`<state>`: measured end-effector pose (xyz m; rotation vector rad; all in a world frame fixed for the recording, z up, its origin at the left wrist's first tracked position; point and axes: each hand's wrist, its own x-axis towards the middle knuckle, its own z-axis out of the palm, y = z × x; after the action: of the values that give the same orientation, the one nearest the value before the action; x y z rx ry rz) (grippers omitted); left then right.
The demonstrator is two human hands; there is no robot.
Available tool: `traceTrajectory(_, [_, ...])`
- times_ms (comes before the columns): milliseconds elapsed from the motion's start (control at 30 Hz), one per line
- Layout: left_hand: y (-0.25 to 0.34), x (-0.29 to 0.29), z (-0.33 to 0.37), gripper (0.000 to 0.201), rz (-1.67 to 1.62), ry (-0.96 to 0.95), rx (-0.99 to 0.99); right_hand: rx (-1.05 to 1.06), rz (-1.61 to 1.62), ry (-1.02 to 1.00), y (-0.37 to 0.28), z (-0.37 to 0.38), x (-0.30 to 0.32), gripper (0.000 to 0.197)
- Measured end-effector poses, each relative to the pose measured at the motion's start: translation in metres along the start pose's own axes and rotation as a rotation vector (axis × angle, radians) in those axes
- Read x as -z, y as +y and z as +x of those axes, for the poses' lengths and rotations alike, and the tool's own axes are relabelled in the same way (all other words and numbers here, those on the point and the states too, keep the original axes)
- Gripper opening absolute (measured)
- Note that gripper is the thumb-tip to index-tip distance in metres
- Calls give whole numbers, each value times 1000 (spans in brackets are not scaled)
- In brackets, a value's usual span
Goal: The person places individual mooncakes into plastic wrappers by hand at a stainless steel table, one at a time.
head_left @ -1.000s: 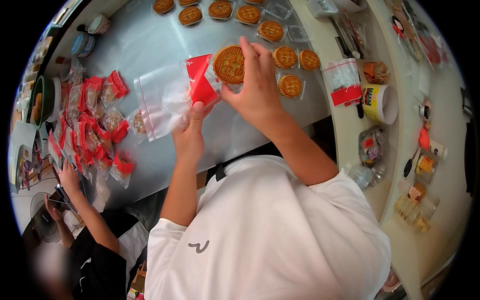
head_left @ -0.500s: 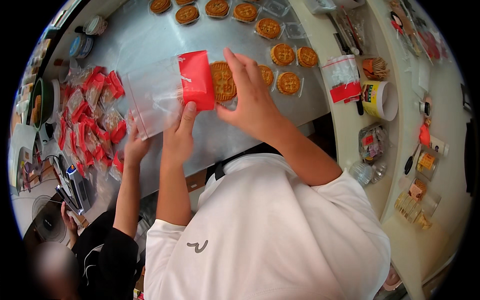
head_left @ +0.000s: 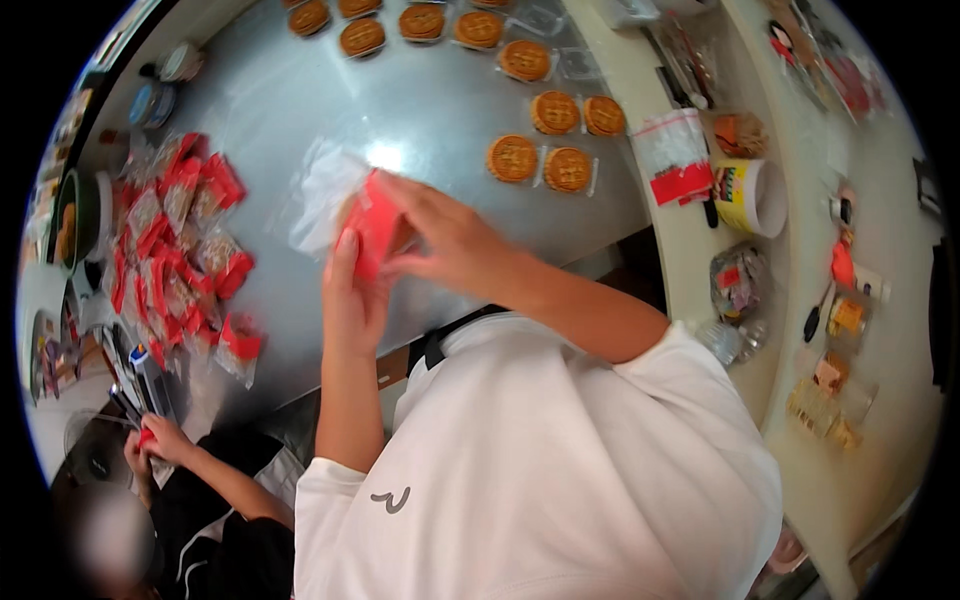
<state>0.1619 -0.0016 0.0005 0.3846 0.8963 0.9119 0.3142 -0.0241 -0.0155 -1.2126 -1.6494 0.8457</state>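
My left hand (head_left: 352,295) grips a red and clear plastic bag (head_left: 375,225) by its red end, thumb on the near side. The bag's clear part (head_left: 328,200) is crumpled and blurred. My right hand (head_left: 450,240) is curled at the red end, fingers round a mooncake (head_left: 404,236). Only a brown sliver of that mooncake shows between the red plastic and my fingers. How far it sits inside the bag is hidden. Several mooncakes in clear trays, such as one mooncake (head_left: 512,158), lie farther right on the metal table (head_left: 270,110).
A heap of red and clear packets (head_left: 175,250) lies on the left. At lower left a co-worker's hands (head_left: 160,445) hold something small and red. A shelf on the right bears a red and clear bag stack (head_left: 675,150) and a yellow-white tub (head_left: 750,197).
The mooncake in my right hand has moved left to the bag, whose clear part has crumpled. The co-worker's hand has withdrawn from the heap, where a packet now lies at the near edge.
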Motion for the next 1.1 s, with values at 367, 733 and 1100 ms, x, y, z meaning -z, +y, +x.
traceTrajectory(367, [2, 172, -22, 40, -311, -39, -227, -235, 20, 161, 10, -29, 56, 54])
traceTrajectory(733, [4, 204, -6, 45, -33, 307, 347, -426, -1007, 529, 170, -197, 203, 29])
traceTrajectory(1100, [-77, 34, -2, 26, 534, -7, 182, -532, -929, 589, 152, -183, 225, 7])
